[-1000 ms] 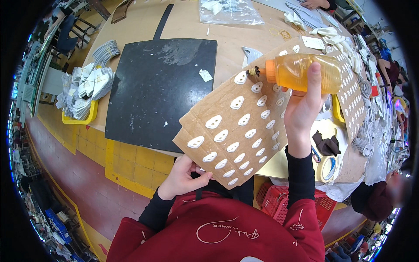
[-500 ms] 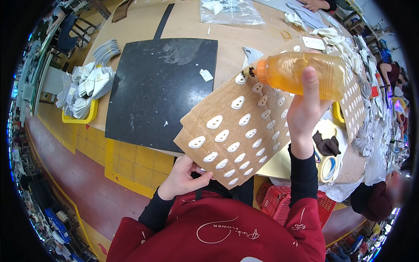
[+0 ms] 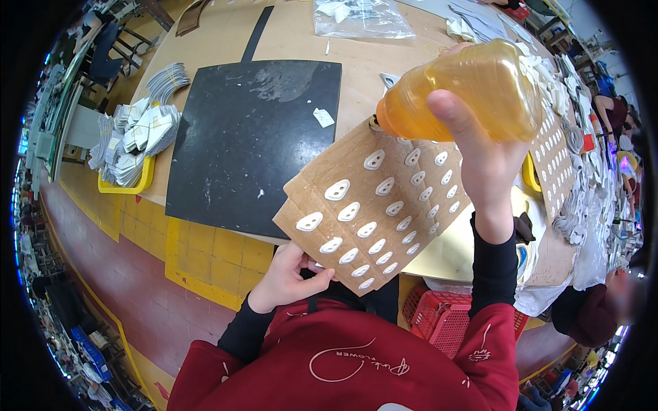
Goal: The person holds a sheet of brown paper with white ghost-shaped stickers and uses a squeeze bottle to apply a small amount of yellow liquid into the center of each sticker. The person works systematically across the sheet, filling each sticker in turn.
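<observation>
My right hand (image 3: 483,164) is wrapped round a clear squeeze bottle (image 3: 473,89) of amber liquid with an orange cap. The bottle is tilted, its dark nozzle down at the far left edge of a brown cardboard sheet (image 3: 360,216). Rows of small white oval pieces, each with two dark spots, lie on the sheet. My left hand (image 3: 284,279) is closed at the sheet's near corner, thumb by the edge and other fingers partly hidden behind it. A bit of white shows between those fingers. The bottle and right hand cover the sheet's far right part.
A black board (image 3: 253,144) lies left of the sheet. Farther left, a yellow basket (image 3: 130,186) holds bundled white and grey pieces. A plastic bag (image 3: 363,19) lies at the back. White cloth pieces crowd the right side. A red crate (image 3: 442,322) stands below the table edge.
The bottle in my right hand has tipped further and come nearer, its nozzle shifting left and slightly down to the sheet's far left edge. My left hand and the sheet look unmoved.
</observation>
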Demonstrator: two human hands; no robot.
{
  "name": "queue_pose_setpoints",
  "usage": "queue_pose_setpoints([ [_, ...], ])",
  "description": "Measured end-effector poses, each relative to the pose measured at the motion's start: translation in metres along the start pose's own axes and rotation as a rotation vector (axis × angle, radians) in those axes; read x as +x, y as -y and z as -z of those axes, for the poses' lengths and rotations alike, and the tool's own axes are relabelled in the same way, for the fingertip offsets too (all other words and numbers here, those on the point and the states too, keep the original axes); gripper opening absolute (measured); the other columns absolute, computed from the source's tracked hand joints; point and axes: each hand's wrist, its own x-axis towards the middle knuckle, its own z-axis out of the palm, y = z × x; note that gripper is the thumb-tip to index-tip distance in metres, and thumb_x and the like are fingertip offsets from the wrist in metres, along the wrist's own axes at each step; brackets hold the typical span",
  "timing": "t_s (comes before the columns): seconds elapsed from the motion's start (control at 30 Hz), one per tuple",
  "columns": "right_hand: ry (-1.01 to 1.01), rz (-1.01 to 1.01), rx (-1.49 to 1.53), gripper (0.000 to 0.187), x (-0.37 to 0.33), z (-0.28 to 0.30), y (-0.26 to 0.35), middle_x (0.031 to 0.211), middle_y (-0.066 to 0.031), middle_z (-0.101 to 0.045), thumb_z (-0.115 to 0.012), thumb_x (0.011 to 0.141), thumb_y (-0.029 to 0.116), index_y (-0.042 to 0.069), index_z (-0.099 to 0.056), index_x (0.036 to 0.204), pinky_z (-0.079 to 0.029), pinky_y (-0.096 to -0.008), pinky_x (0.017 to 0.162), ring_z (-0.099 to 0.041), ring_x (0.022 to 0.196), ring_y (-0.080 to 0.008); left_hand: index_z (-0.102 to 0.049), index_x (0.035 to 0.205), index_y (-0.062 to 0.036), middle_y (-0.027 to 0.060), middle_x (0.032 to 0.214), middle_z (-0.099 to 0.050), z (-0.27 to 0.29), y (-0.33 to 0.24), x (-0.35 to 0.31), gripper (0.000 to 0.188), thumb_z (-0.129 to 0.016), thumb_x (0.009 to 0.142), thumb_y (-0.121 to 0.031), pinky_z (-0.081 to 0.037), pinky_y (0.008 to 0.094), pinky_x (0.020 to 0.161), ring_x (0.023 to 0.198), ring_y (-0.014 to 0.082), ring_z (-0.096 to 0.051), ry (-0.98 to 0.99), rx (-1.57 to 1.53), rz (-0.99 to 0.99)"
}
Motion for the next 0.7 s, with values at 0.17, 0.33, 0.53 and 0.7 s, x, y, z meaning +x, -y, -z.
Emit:
queue_pose_setpoints([
  [0.17, 0.033, -0.029, -0.002, 0.033, -0.001, 0.001, 0.002, 0.092, -0.0064, -0.060, -0.069, 0.072, 0.012, -0.001, -0.057, 0.100, -0.043, -0.0264, 0.078, -0.055, 0.084, -0.0142, -0.045, 0.110, 0.0048, 0.0116, 0.100, -0.057, 0.000, 0.000, 0.000, 0.038, -0.059, 0.075, 0.002, -0.053, 0.0259, 0.069, 0.084, 0.0157, -0.061, -0.006, -0.018, 0.008],
  [0.33, -0.040, -0.109, -0.035, 0.038, -0.011, 0.006, -0.008, 0.095, -0.0067, -0.059, -0.066, 0.075, 0.020, 0.000, -0.054, 0.105, -0.043, -0.0268, 0.078, -0.055, 0.085, -0.0152, -0.043, 0.112, 0.0048, 0.0115, 0.101, -0.057, 0.000, 0.001, -0.001, 0.040, -0.059, 0.075, 0.002, -0.052, 0.0263, 0.070, 0.084, 0.0164, -0.061, -0.019, -0.061, 0.051],
  [0.53, -0.378, -0.380, 0.838, 0.054, -0.032, 0.033, -0.037, 0.100, -0.0107, -0.051, -0.054, 0.083, 0.043, 0.003, -0.040, 0.116, -0.045, -0.0250, 0.068, -0.053, 0.081, -0.0156, -0.039, 0.117, 0.0024, 0.0099, 0.107, -0.054, 0.004, 0.001, 0.002, 0.047, -0.058, 0.075, 0.002, -0.050, 0.0258, 0.073, 0.090, 0.0142, -0.058, -0.048, -0.070, 0.068],
  [0.7, 0.067, -0.339, 1.513, 0.060, -0.057, 0.102, -0.040, 0.102, -0.0134, -0.053, -0.050, 0.083, 0.049, 0.001, -0.039, 0.118, -0.048, -0.0222, 0.067, -0.054, 0.094, -0.0154, -0.033, 0.124, 0.0018, 0.0081, 0.113, -0.050, 0.008, -0.009, 0.012, 0.057, -0.060, 0.073, 0.000, -0.044, 0.0273, 0.083, 0.101, 0.0141, -0.052, -0.118, -0.111, 0.112],
])
